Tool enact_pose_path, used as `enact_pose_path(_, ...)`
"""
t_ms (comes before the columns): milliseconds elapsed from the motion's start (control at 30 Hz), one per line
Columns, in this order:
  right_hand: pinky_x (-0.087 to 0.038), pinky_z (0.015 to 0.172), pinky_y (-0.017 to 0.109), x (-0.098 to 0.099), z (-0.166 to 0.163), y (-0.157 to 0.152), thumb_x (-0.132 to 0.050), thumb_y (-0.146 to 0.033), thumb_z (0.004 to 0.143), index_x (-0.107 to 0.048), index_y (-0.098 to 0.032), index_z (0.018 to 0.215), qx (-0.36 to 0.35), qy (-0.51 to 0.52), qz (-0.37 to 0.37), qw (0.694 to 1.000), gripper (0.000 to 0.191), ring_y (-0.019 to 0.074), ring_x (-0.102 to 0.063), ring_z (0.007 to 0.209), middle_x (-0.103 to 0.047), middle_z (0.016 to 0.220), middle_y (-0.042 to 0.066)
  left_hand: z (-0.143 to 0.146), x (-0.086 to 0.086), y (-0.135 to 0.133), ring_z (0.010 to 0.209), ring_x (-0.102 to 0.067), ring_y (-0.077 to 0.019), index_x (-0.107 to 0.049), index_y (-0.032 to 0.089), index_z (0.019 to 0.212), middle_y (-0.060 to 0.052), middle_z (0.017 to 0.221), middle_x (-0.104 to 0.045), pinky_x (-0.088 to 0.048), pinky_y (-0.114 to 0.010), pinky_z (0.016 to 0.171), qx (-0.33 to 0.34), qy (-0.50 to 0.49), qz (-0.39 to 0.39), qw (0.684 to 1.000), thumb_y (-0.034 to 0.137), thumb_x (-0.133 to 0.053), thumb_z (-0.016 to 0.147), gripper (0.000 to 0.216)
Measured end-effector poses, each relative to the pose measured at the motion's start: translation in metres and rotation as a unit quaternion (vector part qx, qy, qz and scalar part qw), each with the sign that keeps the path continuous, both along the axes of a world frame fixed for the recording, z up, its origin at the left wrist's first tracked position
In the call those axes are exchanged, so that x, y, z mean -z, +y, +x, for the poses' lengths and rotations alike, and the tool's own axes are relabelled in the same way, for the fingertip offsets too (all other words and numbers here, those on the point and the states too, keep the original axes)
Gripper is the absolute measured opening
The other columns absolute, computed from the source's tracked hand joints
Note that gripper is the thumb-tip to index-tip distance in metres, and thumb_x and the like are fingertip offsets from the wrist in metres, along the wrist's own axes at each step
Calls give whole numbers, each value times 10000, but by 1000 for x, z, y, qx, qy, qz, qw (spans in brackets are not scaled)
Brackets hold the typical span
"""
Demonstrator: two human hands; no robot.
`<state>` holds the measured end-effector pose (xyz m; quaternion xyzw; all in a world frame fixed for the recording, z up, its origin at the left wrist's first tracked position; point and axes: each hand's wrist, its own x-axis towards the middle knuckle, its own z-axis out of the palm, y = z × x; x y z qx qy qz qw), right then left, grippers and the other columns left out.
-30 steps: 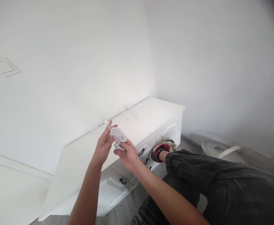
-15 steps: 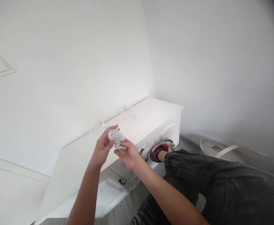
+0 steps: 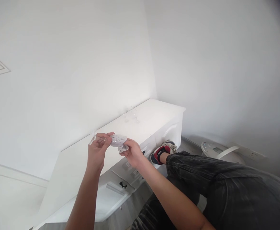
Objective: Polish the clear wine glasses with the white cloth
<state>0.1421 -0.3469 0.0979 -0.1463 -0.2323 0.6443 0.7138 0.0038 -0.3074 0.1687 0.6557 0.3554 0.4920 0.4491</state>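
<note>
Hands raised together over the white bench point(image 3: 82, 166), both on one small pale packet point(image 3: 117, 140). Left hand point(image 3: 97, 150) to the left of it, thumb and forefinger pressed together on a thin clear strip point(image 3: 95, 138) running off the packet's left end. Right hand point(image 3: 132, 153) just below and right of the packet, fingertips pinching its lower right corner. Packet thus held between the two grips, in the air, above the bench's front edge and not touching it. Looks like crumpled clear plastic with small pale bits inside; too small and blurred to tell what they are.

Behind, near the wall on the bench top, a few tiny clear pieces point(image 3: 130, 116), well apart from the hands. Below the hands, drawer fronts with black knobs point(image 3: 123, 184); drawer contents not visible. Right of that, a bent knee in dark grey trousers point(image 3: 226, 188), and a red and white shoe point(image 3: 162, 151) beside the bench's end. Farther right, on the floor, a round white device with a handle point(image 3: 220, 150).
</note>
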Motion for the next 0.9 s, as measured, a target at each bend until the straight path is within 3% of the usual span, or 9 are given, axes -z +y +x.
enact_pose_path(133, -412, 498, 255, 5, 4, 4, -731, -432, 820, -710, -178, 902, 10, -31, -16, 999, 268, 115, -465, 586, -612, 782, 9, -5, -1, -3, 1302, -641, -328, -754, 235, 961, -110, 1477, -648, -528, -514, 1104, 68, 37, -88, 993, 506, -825, 864, 296)
enact_pose_path(267, -426, 558, 251, 10, 14, 9, -852, -505, 800, -741, -180, 1005, 40, -124, 32, 991, 400, 121, -523, 678, -661, 888, 29, -25, -4, -4, 1383, -609, -342, -687, 334, 1381, -98, 1510, -625, -463, -559, 1208, 218, 69, -173, 958, 441, -775, 927, 475)
enact_pose_path(333, -372, 539, 244, 12, 24, 11, -852, -538, 798, -743, -168, 941, 51, -109, 21, 992, 411, 108, -487, 644, -644, 828, 21, -40, -4, 2, 1383, -615, -360, -597, 370, 1504, -93, 1596, -552, -502, -540, 1169, 266, 67, -189, 943, 391, -790, 911, 624)
enact_pose_path(433, -322, 535, 254, 13, 48, 10, -852, -546, 787, -736, -163, 852, 42, -135, 41, 989, 406, 114, -463, 629, -617, 765, 16, -61, -4, 14, 1249, -693, -388, -592, 309, 1532, -158, 1599, -542, -618, -482, 941, 300, 30, -232, 925, 447, -773, 875, 695)
enact_pose_path(533, -294, 561, 267, 9, 70, 4, -831, -520, 815, -739, -163, 818, 41, -236, 104, 965, 368, 123, -436, 638, -572, 722, 5, -65, -5, 16, 1169, -707, -414, -659, 196, 1469, -250, 1510, -603, -617, -503, 858, 331, 39, -282, 900, 531, -718, 869, 690)
enact_pose_path(633, -289, 587, 272, 2, 74, -3, -774, -506, 876, -741, -179, 843, 56, -307, 144, 939, 331, 120, -384, 636, -539, 714, -11, -47, -5, 0, 1068, -736, -343, -717, 234, 1371, -213, 1381, -697, -586, -493, 911, 318, 130, -277, 897, 489, -679, 948, 495)
enact_pose_path(700, -306, 588, 273, -3, 68, -5, -753, -524, 888, -742, -189, 867, 60, -323, 145, 933, 336, 122, -394, 638, -584, 762, -3, -30, -4, -15, 924, -743, -282, -749, 242, 1252, -152, 1114, -780, -565, -450, 902, 318, 206, -248, 892, 480, -688, 966, 378)
enact_pose_path(800, -345, 572, 283, -7, 60, -5, -721, -572, 891, -753, -189, 855, 79, -292, 127, 945, 386, 131, -451, 637, -672, 867, 33, -13, -3, -28, 720, -654, -214, -722, 225, 945, -23, 721, -654, -537, -380, 800, 318, 237, -203, 895, 488, -719, 945, 263)
enact_pose_path(900, -359, 549, 290, -8, 63, -1, -704, -582, 893, -766, -182, 863, 192, -215, 66, 955, 406, 138, -481, 621, -693, 844, 51, -14, -1, -27, 651, -573, -188, -629, 222, 781, 12, 669, -538, -508, -358, 721, 311, 222, -193, 904, 472, -743, 922, 308)
